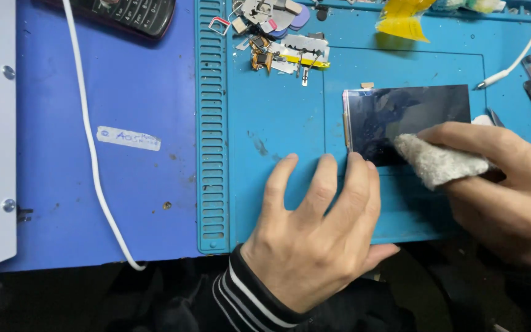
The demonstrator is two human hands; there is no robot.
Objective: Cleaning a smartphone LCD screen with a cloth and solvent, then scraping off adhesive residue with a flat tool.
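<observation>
The dark rectangular glass screen panel [401, 120] lies flat on the blue silicone work mat [278, 123], smudges still visible across its upper area, so wiping appears partly done. The right hand [511, 190] pinches a grey-white wiping cloth [434, 161] against the panel's 5 o'clock corner. The left hand [314, 240], fingers spread flat, braces the mat at the panel's 7 o'clock edge; small metal parts [278, 43] lie at 11 o'clock.

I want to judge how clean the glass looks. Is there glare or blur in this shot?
Head view: sharp overall; the dark screen panel mirrors pale, smeary reflections, so glare masks its surface; the right hand with its cloth pad looks slightly soft; the left hand is crisp.
</observation>
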